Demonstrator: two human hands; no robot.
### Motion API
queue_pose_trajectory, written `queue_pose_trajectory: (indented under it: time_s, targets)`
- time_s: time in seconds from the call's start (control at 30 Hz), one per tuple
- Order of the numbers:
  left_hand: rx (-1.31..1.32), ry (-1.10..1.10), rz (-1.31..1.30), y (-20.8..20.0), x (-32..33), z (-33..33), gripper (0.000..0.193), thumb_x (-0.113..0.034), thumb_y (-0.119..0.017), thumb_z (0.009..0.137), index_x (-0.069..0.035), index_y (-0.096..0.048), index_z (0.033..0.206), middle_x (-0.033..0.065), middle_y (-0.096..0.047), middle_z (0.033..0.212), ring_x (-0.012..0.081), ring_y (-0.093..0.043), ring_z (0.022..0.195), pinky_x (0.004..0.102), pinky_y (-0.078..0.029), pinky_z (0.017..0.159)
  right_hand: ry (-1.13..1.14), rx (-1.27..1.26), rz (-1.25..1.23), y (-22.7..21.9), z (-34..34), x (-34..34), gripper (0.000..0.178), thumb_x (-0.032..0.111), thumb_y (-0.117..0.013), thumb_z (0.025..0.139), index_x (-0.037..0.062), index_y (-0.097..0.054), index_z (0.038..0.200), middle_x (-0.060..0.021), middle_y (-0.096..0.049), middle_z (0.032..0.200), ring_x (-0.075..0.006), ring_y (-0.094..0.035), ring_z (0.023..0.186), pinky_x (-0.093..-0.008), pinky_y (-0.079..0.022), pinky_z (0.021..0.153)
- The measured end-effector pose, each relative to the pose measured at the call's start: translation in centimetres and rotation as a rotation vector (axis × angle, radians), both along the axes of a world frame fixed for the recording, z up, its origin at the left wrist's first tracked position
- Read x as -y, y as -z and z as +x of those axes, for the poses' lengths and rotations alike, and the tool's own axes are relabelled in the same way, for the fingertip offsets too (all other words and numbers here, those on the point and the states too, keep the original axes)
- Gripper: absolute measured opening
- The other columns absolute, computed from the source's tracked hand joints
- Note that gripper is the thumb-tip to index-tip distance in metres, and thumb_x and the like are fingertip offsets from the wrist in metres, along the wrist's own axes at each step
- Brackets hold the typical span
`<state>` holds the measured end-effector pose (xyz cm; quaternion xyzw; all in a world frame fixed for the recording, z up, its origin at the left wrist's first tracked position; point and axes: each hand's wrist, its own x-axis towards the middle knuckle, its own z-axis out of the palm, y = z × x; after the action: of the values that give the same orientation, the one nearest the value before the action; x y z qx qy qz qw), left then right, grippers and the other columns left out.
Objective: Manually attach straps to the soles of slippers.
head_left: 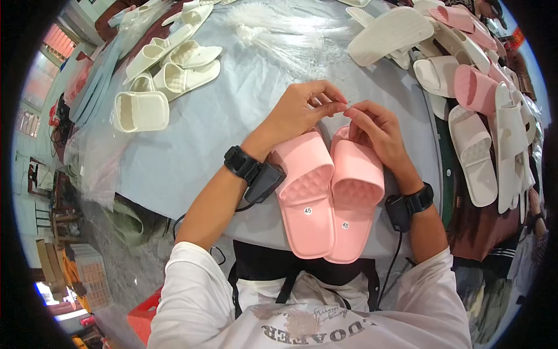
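Two pink slippers (308, 224) lie side by side at the table's near edge, toes pointing away from me, a small round white label on each insole. My left hand (305, 107) is closed in a pinch just beyond the left slipper's toe. Fingertips nearly meet those of my right hand (375, 128), which is also closed and hovers at the toe of the right slipper. Whatever sits between the fingertips is too small to make out. Each wrist wears a black strap with a cabled box.
Cream slippers (141, 111) stand in pairs at the far left. More white slippers (474, 154) and pink slippers (475, 88) crowd the right edge. A heap of clear plastic bags (279, 35) lies at the back of the grey-covered table (192, 157). A red bin (144, 314) shows at lower left.
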<state>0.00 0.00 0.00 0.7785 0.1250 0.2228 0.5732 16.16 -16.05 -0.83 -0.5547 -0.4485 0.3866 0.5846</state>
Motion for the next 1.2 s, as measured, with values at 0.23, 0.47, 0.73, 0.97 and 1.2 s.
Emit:
queue_pose_trajectory:
  time_s: [0.23,0.47,0.73,0.97,1.2]
  targets:
    - [0.053,0.069,-0.123,0.4,0.2,-0.2,0.013,-0.012,-0.073,0.097,-0.003,-0.074,0.106,0.0043,-0.077,0.089,0.0093,-0.070,0.079,0.0243,-0.052,0.065,-0.013,0.015,-0.024,0.1,0.0,0.0,0.018,0.014,-0.060,0.105,0.0006,-0.070,0.099,0.0016,-0.062,0.073,-0.0041,-0.055,0.065,-0.0218,-0.042,0.058]
    - [0.046,0.111,-0.181,0.6,0.1,-0.1,0.015,-0.005,-0.071,0.097,0.002,-0.072,0.110,0.0088,-0.078,0.099,0.0127,-0.074,0.094,0.0257,-0.057,0.083,-0.040,0.093,-0.057,-0.4,-0.1,-0.1,0.020,0.016,-0.060,0.106,0.0009,-0.070,0.100,0.0016,-0.062,0.073,-0.0040,-0.054,0.066,-0.0215,-0.041,0.059]
    - [0.037,0.167,-0.166,0.8,-0.3,0.0,0.015,-0.005,-0.072,0.097,0.002,-0.072,0.110,0.0107,-0.078,0.100,0.0146,-0.074,0.095,0.0272,-0.058,0.085,-0.056,0.083,-0.037,-0.6,0.0,0.0,0.021,0.017,-0.060,0.106,0.0011,-0.071,0.100,0.0018,-0.062,0.075,-0.0039,-0.055,0.067,-0.0213,-0.042,0.059]
    - [0.110,0.145,-0.244,0.4,-0.1,0.0,0.020,-0.009,-0.071,0.100,0.005,-0.068,0.114,0.0132,-0.077,0.099,0.0173,-0.075,0.094,0.0300,-0.059,0.087,-0.064,-0.009,0.037,0.3,0.2,-0.1,0.019,0.017,-0.058,0.107,0.0016,-0.068,0.101,0.0004,-0.065,0.076,-0.0042,-0.058,0.068,-0.0210,-0.045,0.061]
    - [0.073,0.129,-0.184,1.0,0.0,0.2,0.019,-0.012,-0.070,0.101,0.002,-0.067,0.113,0.0085,-0.074,0.103,0.0161,-0.073,0.098,0.0300,-0.059,0.088,-0.062,-0.038,0.048,0.8,0.4,-0.2,0.019,0.017,-0.056,0.108,0.0013,-0.067,0.106,-0.0018,-0.069,0.081,-0.0057,-0.063,0.071,-0.0208,-0.048,0.064]
